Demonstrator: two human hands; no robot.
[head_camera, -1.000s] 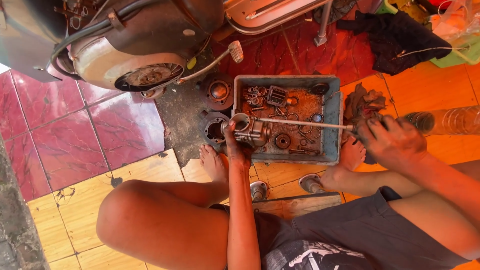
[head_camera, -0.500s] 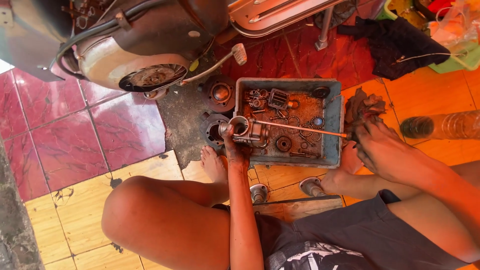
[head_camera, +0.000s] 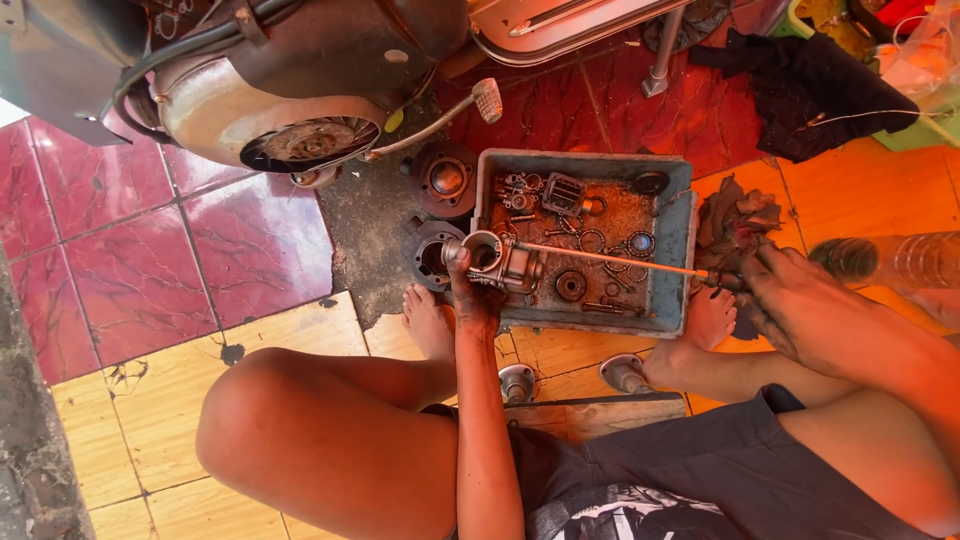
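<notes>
Head view shows the left hand (head_camera: 478, 300) with its fingers clamped on a small metal carburetor (head_camera: 503, 262), held over the near-left corner of the grey tray (head_camera: 680, 262) of parts. The right hand (head_camera: 805, 310) grips a long screwdriver (head_camera: 615, 260), its tip at the carburetor body. It is probably working a screw; the next move needs steady, straight pressure.

Grimy metal carburetor (head_camera: 497, 262) pierced by long screwdriver (head_camera: 620, 262).
</notes>
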